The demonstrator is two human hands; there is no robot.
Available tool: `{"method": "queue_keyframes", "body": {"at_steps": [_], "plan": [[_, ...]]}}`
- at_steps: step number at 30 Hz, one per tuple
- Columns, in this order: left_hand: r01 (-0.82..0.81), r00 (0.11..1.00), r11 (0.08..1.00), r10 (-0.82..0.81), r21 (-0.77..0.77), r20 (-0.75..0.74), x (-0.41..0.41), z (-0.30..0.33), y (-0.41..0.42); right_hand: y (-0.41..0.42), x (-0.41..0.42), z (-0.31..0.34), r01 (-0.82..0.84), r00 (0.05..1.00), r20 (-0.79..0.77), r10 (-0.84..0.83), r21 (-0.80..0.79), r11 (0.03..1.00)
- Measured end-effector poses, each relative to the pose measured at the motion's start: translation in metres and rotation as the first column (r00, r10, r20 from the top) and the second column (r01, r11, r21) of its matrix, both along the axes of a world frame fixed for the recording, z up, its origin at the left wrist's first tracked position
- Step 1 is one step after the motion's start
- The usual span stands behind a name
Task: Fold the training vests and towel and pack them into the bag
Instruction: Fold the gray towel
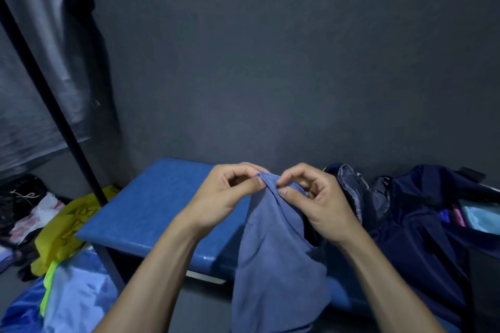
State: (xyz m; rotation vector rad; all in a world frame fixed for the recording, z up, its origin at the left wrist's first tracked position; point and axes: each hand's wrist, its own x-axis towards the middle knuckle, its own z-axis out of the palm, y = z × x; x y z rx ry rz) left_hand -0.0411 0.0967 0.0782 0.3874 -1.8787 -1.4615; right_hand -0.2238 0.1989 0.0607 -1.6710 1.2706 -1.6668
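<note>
Item: soft blue cloth towel (276, 251), top hem pinched by my left hand (227, 197) and right hand (316, 197) (hanging free to straighten for folding).

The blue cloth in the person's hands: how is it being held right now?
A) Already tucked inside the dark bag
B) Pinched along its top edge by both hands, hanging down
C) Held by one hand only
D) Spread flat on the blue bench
B: the left hand and right hand each pinch the top edge of the blue cloth, which hangs down in front of the blue bench.
</note>
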Motion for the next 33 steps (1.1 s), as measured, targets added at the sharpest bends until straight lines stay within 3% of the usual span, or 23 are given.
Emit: {"method": "queue_keyframes", "body": {"at_steps": [3,8,10,12,16,20,24,29,33], "plan": [[-0.119,0.987,0.993,0.120,0.009,-0.106,0.002,0.004,-0.003,0.001,-0.003,-0.001,-0.012,0.993,-0.118,0.020,0.071,0.997],[-0.386,0.873,0.912,0.410,0.140,-0.264,0.017,0.008,-0.027,0.009,-0.014,-0.018,-0.053,0.859,-0.439,0.265,0.439,0.897],[-0.477,0.812,0.864,0.503,0.161,-0.296,0.027,0.008,-0.035,0.013,-0.021,-0.027,-0.039,0.835,-0.445,0.322,0.537,0.843],[-0.545,0.762,0.818,0.574,0.182,-0.299,0.034,0.008,-0.040,0.016,-0.029,-0.033,0.007,0.842,-0.445,0.304,0.573,0.820],[-0.622,0.714,0.766,0.640,0.164,-0.284,0.045,0.007,-0.047,0.022,-0.045,-0.036,0.145,0.809,-0.561,0.176,0.479,0.866],[-0.591,0.772,0.801,0.596,0.098,-0.221,0.058,0.006,-0.051,0.029,-0.062,-0.026,0.106,0.918,-0.396,-0.009,0.223,0.969],[-0.445,0.886,0.895,0.442,0.013,-0.142,0.073,0.005,-0.049,0.037,-0.073,-0.014,0.143,0.982,-0.133,-0.137,0.039,0.989],[-0.292,0.951,0.956,0.295,0.037,-0.098,0.083,0.010,-0.042,0.039,-0.068,-0.006,0.278,0.960,0.044,-0.278,0.001,0.961],[-0.334,0.938,0.938,0.341,0.096,-0.064,0.081,0.010,-0.040,0.036,-0.070,-0.012,0.404,0.915,-0.041,-0.402,0.070,0.912]]}}
